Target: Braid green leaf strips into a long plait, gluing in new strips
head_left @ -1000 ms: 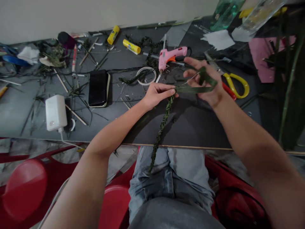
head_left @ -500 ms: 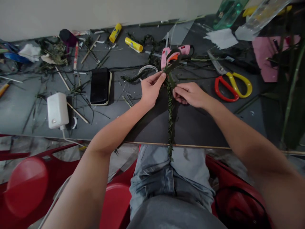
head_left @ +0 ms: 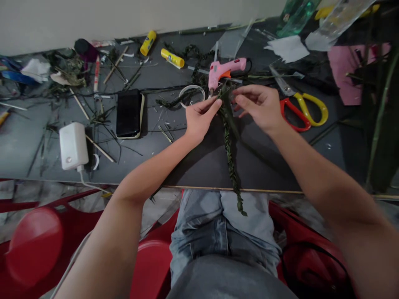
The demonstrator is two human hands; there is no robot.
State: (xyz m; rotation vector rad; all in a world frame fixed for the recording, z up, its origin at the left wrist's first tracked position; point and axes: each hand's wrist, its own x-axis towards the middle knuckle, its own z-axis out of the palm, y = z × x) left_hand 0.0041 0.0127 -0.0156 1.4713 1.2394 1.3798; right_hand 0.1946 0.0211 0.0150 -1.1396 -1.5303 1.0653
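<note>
A dark green braid of leaf strips (head_left: 230,160) hangs from my left hand (head_left: 199,120) over the table's front edge, its tip above my lap. Thumb and fingers of that hand pinch the braid's upper end. A wide loose green leaf strip (head_left: 231,118) droops beside the braid on its right. My right hand (head_left: 262,106) is close to the right of the strips' upper ends, fingers apart and curved, with nothing clearly held. Just beyond the hands lies a pink glue gun (head_left: 229,68) with an orange trigger.
Scissors (head_left: 301,108) with red and yellow handles lie right of my right hand. To the left are a white tape ring (head_left: 191,95), a black phone (head_left: 129,114) and a white charger (head_left: 73,145). Yellow glue sticks (head_left: 172,58), leaf scraps and plastic bottles (head_left: 297,18) lie farther back.
My right hand has moved up and slightly right, its fingers now spread. A leaf strip now droops beside the braid. The braid's lower end has swung to the right.
</note>
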